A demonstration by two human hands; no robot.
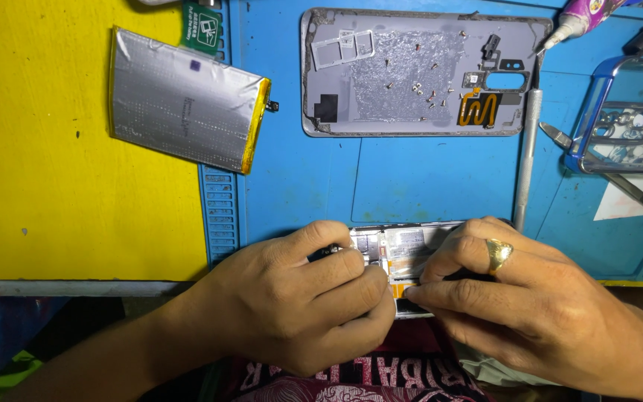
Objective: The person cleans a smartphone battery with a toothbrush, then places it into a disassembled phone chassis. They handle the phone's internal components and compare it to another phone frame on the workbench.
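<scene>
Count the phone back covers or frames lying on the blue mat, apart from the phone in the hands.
2: a grey back cover at top centre, dotted with loose screws, and a blue-rimmed frame at the right edge, partly cut off. Others may lie out of view.

Two bare hands show, a left hand [299, 298] and a right hand [515, 298], with one gold ring [498, 254] on the right. Between them lies one opened phone body with exposed boards [400, 253]. There is one swollen silver battery pouch with a yellow edge [184, 100], one grey phone back cover lying inside-up [418, 71], and several tiny loose screws [418, 88] on it, too small to count surely. One blue-rimmed phone frame [619, 119], one slim metal pry tool [528, 149], one pair of tweezers [597, 164], one glue tube with a white nozzle [578, 22], one blue work mat [411, 179], one yellow sheet [39, 186].
</scene>
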